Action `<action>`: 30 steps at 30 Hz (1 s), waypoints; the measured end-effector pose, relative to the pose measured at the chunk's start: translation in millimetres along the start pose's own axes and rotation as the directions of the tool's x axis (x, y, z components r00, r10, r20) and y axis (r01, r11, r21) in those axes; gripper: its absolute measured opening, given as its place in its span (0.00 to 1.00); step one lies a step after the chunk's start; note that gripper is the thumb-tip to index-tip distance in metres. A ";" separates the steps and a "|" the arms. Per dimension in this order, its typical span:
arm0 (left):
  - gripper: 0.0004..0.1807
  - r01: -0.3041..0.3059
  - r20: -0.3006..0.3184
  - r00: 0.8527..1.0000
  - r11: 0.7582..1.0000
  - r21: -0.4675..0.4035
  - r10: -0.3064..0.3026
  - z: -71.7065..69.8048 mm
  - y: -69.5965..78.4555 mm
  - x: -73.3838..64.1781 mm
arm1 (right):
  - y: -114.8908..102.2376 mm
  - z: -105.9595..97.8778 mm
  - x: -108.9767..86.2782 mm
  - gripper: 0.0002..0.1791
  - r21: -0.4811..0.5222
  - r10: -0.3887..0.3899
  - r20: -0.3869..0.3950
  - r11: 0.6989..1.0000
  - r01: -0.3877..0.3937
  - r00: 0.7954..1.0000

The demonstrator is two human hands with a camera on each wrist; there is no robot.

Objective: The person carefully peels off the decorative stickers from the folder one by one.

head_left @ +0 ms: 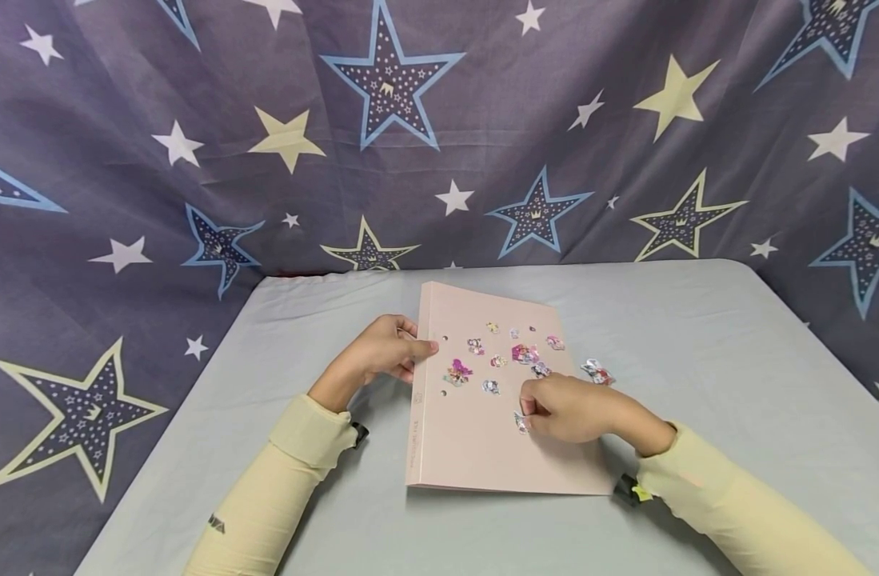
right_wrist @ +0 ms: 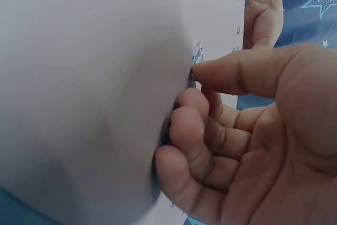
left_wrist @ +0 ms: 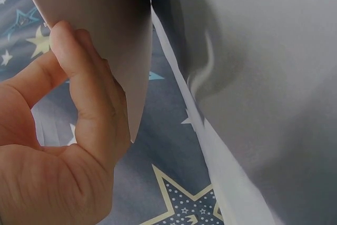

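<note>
A pale pink file folder (head_left: 475, 448) is tilted up off the grey-covered table, its front dotted with several small shiny cartoon stickers. My left hand (head_left: 387, 350) grips the folder's spine side, thumb on the front and fingers behind; the left wrist view shows those fingers (left_wrist: 97, 93) along the folder's back. Low on the front, my right hand (head_left: 572, 408) pinches a small silvery sticker (head_left: 521, 422) between thumb and forefinger. In the right wrist view this sticker (right_wrist: 198, 52) lies at the thumb tip, and the other fingers curl close against the folder.
Another shiny sticker (head_left: 596, 371) lies just past the folder's right edge. Grey cloth covers the table (head_left: 698, 360), and a dark curtain with stars (head_left: 439, 160) hangs behind it. Black straps (head_left: 629, 490) show near both wrists.
</note>
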State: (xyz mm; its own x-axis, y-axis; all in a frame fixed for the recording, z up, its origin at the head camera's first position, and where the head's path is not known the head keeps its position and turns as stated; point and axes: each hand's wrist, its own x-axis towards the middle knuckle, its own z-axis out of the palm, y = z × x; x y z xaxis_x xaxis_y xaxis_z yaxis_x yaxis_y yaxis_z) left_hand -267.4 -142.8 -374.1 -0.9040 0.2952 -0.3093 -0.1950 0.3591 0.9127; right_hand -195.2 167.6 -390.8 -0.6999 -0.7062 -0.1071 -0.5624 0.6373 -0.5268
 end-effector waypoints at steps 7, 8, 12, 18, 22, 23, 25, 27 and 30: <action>0.20 0.000 0.002 1.000 1.000 -0.003 0.000 -0.1 -0.7 0.5 | -1.4 0.7 -0.6 0.09 0.004 -0.008 -0.002 1.000 0.008 1.000; 0.20 -0.001 0.002 1.000 1.000 -0.002 0.001 -0.3 -0.8 0.5 | -1.5 0.7 -0.7 0.09 0.003 -0.013 -0.005 1.000 0.013 1.000; 0.20 -0.007 -0.001 1.000 1.000 0.002 0.007 -0.4 -1.1 0.2 | -1.5 0.5 -1.2 0.09 -0.004 -0.024 -0.017 1.000 0.024 1.000; 0.20 -0.006 -0.003 1.000 1.000 0.005 0.006 0.1 -1.2 1.0 | -1.5 -1.3 -2.6 0.10 0.009 -0.035 -0.023 0.999 0.035 0.999; 0.20 -0.003 -0.004 1.000 1.000 0.005 0.003 0.5 -0.9 0.9 | -1.7 -2.2 -3.0 0.11 0.007 -0.055 -0.027 0.998 0.055 0.998; 0.20 -0.003 -0.004 1.000 1.000 0.006 0.003 0.4 -1.1 0.9 | -1.8 -2.4 -3.1 0.11 0.005 -0.060 -0.028 0.998 0.060 0.998; 0.20 -0.001 -0.007 1.000 1.000 0.004 0.001 0.4 -0.8 0.8 | -1.9 -2.8 -3.2 0.11 0.001 -0.070 -0.030 0.998 0.070 0.997; 0.20 -0.001 -0.009 1.000 1.000 0.005 0.001 0.4 -0.6 0.5 | -1.9 -3.2 -3.1 0.11 -0.002 -0.077 -0.029 0.997 0.077 0.997; 0.20 0.000 -0.009 1.000 1.000 0.003 0.000 0.1 -0.2 0.6 | -1.7 -3.8 -3.1 0.11 -0.004 -0.080 -0.026 0.997 0.080 0.996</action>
State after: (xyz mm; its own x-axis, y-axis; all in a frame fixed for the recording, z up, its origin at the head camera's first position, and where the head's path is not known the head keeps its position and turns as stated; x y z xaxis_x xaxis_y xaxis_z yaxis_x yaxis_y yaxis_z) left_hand -267.9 -142.6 -374.5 -0.9073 0.2874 -0.3070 -0.1940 0.3616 0.9119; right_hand -193.7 169.9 -386.3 -0.6636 -0.7469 -0.0425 -0.6184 0.5796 -0.5307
